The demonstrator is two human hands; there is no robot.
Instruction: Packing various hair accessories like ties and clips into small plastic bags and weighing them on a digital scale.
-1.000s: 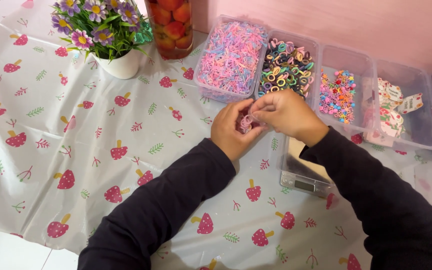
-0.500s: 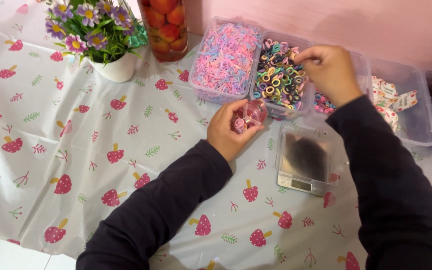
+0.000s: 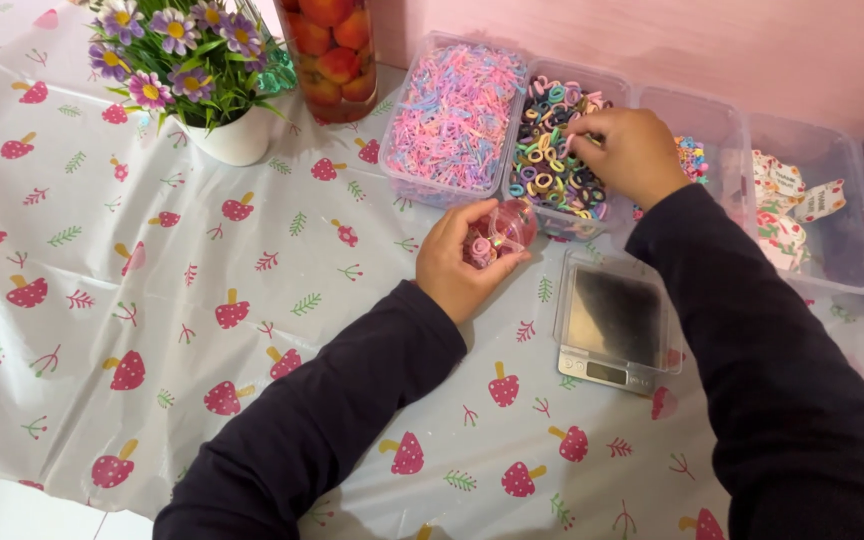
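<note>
Pink capsule (image 3: 499,232) in left hand (image 3: 462,262) (cupped)

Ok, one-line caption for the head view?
Left hand holds a small clear container; right hand reaches into the hair-tie bin.

Open tablecloth (image 3: 152,330) fills the left and near side, giving free passage. Along the far edge stand a flower pot (image 3: 232,135), a jar (image 3: 330,55) and a row of touching bins (image 3: 452,115). A small scale (image 3: 614,325) sits just before the bins.
</note>
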